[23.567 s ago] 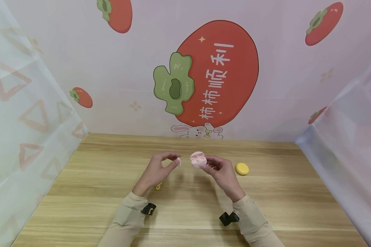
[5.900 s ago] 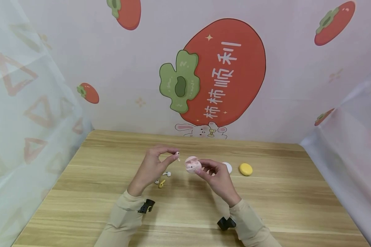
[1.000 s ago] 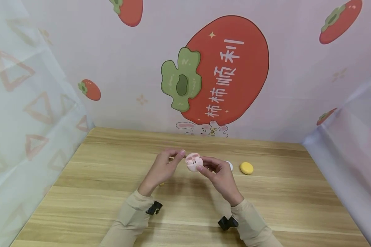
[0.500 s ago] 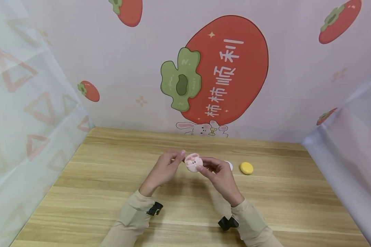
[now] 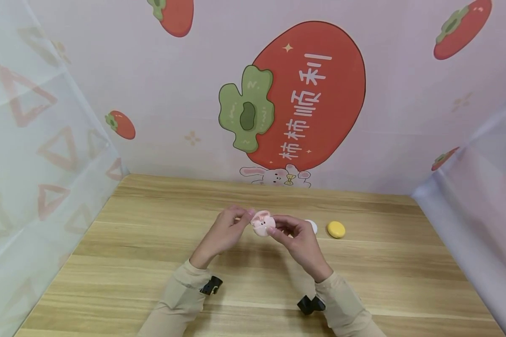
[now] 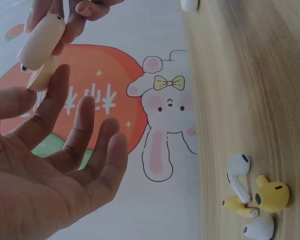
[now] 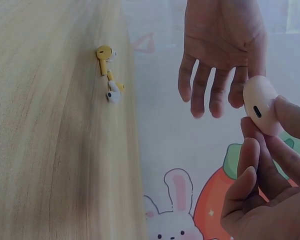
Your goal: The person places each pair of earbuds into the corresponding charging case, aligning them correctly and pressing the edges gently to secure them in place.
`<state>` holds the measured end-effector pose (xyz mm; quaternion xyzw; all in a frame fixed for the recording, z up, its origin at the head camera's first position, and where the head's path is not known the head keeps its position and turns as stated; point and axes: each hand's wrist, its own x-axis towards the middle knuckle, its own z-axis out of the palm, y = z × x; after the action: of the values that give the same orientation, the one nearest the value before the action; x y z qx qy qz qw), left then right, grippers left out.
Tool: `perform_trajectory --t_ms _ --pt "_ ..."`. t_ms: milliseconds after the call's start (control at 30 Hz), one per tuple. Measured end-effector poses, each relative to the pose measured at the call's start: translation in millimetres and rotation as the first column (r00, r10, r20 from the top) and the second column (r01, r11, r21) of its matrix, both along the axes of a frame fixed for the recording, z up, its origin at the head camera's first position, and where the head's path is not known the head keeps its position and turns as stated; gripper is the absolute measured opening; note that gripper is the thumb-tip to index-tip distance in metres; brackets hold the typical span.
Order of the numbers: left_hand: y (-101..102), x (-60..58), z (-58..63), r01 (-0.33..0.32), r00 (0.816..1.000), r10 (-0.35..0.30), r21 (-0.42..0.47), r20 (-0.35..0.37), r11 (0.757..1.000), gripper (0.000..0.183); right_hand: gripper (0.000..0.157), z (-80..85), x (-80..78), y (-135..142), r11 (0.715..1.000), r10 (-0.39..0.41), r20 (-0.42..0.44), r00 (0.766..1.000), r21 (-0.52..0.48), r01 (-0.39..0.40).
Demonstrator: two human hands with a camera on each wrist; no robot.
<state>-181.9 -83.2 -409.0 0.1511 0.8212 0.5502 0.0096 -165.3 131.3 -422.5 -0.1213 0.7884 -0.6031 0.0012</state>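
My right hand (image 5: 301, 241) grips a round pink earbud charging case (image 5: 263, 226), its lid raised. Two dark spots show inside it, apparently on seated earbuds. With thumb and index finger, my left hand (image 5: 225, 229) pinches the lid edge; the other fingers spread loosely in the left wrist view. From there the case (image 6: 42, 42) is seen side-on, with the lid (image 6: 42, 75) between those fingertips. The case's charging port (image 7: 257, 111) faces the right wrist camera.
A yellow round case (image 5: 336, 229) lies on the wooden table (image 5: 253, 290), right of my hands. Beside it, a white case (image 5: 311, 227) is partly behind my right hand. Yellow earbuds (image 6: 273, 195) and white earbuds (image 6: 238, 170) lie on the table, hidden in the head view.
About six seconds ago the left hand held a pink earbud beside the case. Over the last second its fingertips came down slightly onto the lid, which tilts a little. The right hand barely moved.
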Motion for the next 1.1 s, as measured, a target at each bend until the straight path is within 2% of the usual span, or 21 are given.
perform_trajectory --t_ms 300,567,1100 --pt "-0.6 0.3 0.1 0.014 1.0 -0.014 -0.01 -0.021 1.0 0.031 0.027 -1.4 -0.6 0.2 1.0 0.004 -0.009 1.0 0.0 -0.004" --pt "0.5 1.7 1.6 0.022 0.999 -0.022 0.003 -0.034 1.0 0.02 0.028 -1.7 -1.1 0.8 1.0 0.003 -0.01 1.0 0.011 -0.003" --pt "3.7 4.1 3.8 0.004 0.992 -0.009 -0.045 -0.126 0.999 0.017 0.027 -1.7 -0.3 1.6 1.0 -0.006 -0.015 1.0 0.005 0.006"
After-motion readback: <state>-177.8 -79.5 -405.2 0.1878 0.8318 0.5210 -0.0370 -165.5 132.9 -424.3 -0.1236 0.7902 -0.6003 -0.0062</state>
